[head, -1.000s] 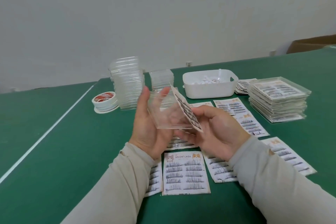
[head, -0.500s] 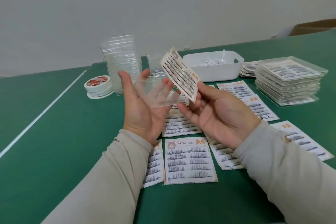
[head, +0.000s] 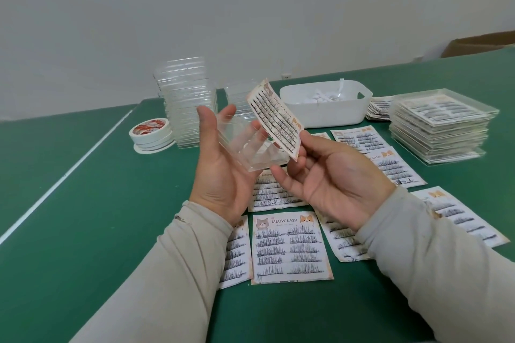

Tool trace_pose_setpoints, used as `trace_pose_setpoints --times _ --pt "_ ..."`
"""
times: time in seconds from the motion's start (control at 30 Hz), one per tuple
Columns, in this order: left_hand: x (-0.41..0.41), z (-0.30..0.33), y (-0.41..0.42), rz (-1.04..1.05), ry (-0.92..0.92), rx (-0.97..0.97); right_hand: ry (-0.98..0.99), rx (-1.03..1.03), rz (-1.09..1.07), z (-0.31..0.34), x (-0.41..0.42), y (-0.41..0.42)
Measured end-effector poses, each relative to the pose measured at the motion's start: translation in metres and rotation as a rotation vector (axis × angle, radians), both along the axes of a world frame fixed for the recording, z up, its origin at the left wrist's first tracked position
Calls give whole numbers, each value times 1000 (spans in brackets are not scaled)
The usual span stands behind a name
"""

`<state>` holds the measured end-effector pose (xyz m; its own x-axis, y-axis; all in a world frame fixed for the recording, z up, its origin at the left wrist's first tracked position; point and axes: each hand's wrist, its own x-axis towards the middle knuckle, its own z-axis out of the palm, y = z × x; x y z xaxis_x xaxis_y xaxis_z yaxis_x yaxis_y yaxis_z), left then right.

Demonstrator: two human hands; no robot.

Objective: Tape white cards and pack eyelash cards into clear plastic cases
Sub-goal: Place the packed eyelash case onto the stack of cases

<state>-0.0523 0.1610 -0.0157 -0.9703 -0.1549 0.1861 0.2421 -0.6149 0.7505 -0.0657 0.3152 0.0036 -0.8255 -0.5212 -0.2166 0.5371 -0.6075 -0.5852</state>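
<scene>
Packing step: the left hand (head: pixel 223 172) cradles a clear square plastic case (head: pixel 248 145) while the right hand (head: pixel 331 184) pinches a printed cat-logo eyelash card (head: pixel 274 117), which next needs squaring and sliding in flat.

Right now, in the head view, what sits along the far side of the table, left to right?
Tape rolls → tall stack of empty clear cases → white bin → stack of packed cases.
</scene>
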Motion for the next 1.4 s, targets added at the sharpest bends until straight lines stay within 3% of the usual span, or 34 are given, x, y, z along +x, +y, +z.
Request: trace_pose_setpoints --times 0.23,0.67,1.03,1.23,1.4 --pt "3 3 0 -28 16 -97 2 -16 -40 5 -4 5" --pt "4 0 -3 -237 -323 -114 194 -139 -339 19 -17 30" --pt "4 -3 -6 -317 -337 -58 260 -110 -347 19 -15 28" --pt "6 -4 -11 -249 -183 194 546 116 -253 13 -11 29" --pt "7 -4 -12 -306 -86 122 774 324 -141 4 -7 21"
